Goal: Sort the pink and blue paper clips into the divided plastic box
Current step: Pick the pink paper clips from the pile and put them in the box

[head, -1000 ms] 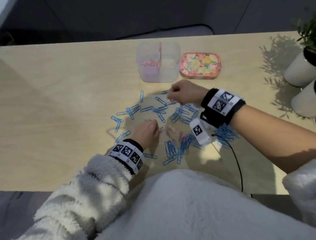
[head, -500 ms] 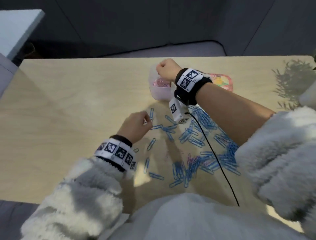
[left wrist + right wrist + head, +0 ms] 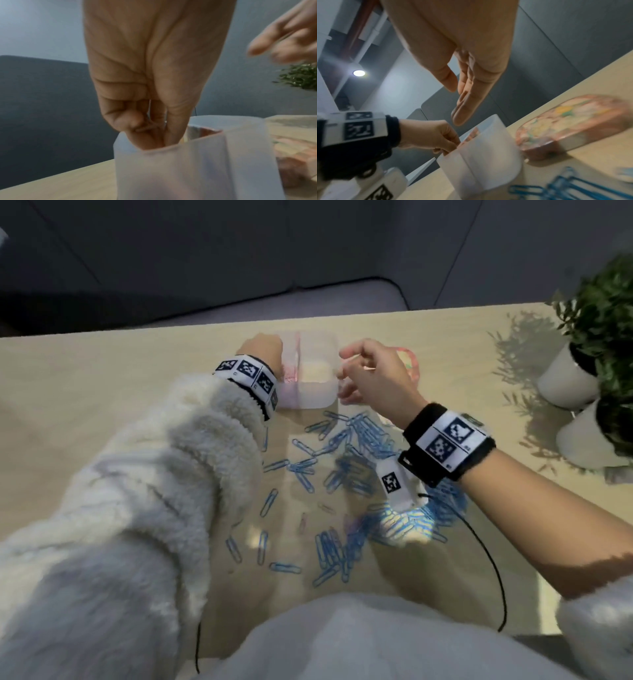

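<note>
**Left hand at the pink compartment, right hand beside the box**

Nearest, in the lower centre of the head view, the blue paper clips (image 3: 346,453) are seen scattered over the table (image 3: 102,392), their long axes pointing every way; a few pale pink clips (image 3: 303,522) lie among them, too blurred to count. Both hands are held beyond this heap.

Further up, at frame centre, the divided plastic box (image 3: 317,392) stands upright. The left hand (image 3: 262,350) is placed over its left compartment, where pink shows through the wall; the fingertips (image 3: 150,140) are bunched together and dipped below the rim. Whether a clip is pinched there cannot be told. The right hand (image 3: 373,374) is held just right of the box, fingers loosely spread and empty in the right wrist view. Judged from this, the right hand is the nearer to the blue heap.

Behind it a floral tin (image 3: 573,121) lies; potted plants (image 3: 582,354) stand upper right. Dark upholstery closes the room beyond.
</note>
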Action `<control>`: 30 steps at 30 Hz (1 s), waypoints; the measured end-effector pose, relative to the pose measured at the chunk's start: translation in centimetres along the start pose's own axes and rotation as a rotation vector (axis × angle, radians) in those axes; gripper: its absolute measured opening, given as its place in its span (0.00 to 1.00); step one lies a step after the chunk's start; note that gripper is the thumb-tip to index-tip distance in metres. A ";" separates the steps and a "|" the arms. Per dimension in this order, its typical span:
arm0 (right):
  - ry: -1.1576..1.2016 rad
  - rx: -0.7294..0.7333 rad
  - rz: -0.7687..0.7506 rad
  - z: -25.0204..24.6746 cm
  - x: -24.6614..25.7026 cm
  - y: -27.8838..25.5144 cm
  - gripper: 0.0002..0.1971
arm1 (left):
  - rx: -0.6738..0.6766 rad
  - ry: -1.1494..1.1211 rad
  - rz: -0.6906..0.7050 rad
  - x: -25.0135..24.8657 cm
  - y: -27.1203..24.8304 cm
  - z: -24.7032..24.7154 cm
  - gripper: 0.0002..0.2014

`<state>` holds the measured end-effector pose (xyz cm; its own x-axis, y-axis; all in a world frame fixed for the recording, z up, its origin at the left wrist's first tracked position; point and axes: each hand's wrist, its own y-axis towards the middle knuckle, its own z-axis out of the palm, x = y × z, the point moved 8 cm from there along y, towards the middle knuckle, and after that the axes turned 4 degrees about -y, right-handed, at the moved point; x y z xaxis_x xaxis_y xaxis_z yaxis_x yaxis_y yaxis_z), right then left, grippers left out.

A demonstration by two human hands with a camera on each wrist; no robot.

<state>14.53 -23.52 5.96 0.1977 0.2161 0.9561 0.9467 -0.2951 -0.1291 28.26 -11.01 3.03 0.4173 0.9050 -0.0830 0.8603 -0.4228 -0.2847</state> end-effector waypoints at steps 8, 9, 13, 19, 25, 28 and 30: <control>-0.539 0.223 -0.099 -1.4 -8.2 -8.4 0.03 | -0.367 -0.265 0.053 0.2 -2.9 -1.5 0.10; -0.590 0.275 -0.115 -1.0 -9.1 -9.5 0.03 | -0.465 -0.281 0.102 -0.2 -4.5 -2.0 0.09; -0.757 0.457 -0.173 1.1 -11.2 -12.8 0.06 | -0.471 -0.326 0.403 -2.8 -11.8 1.2 0.06; -0.901 0.587 -0.353 3.7 -11.4 -15.8 0.09 | -0.064 -0.197 0.810 -5.7 -22.2 12.6 0.10; -0.915 0.538 -0.215 0.5 -12.6 -16.2 0.08 | -0.034 -0.219 0.754 -4.1 -24.9 16.3 0.11; -0.919 0.500 -0.208 0.2 -12.2 -15.9 0.08 | -0.018 -0.277 0.709 -2.9 -25.1 16.1 0.05; -0.916 0.465 -0.248 1.2 -11.5 -15.4 0.07 | -0.008 -0.240 0.662 -2.1 -25.0 15.7 0.07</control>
<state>-2.07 -20.36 -3.41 -0.0819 0.8988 0.4306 0.9529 0.1971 -0.2303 1.24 -1.62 -4.63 0.7786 0.4424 -0.4450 0.4504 -0.8878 -0.0946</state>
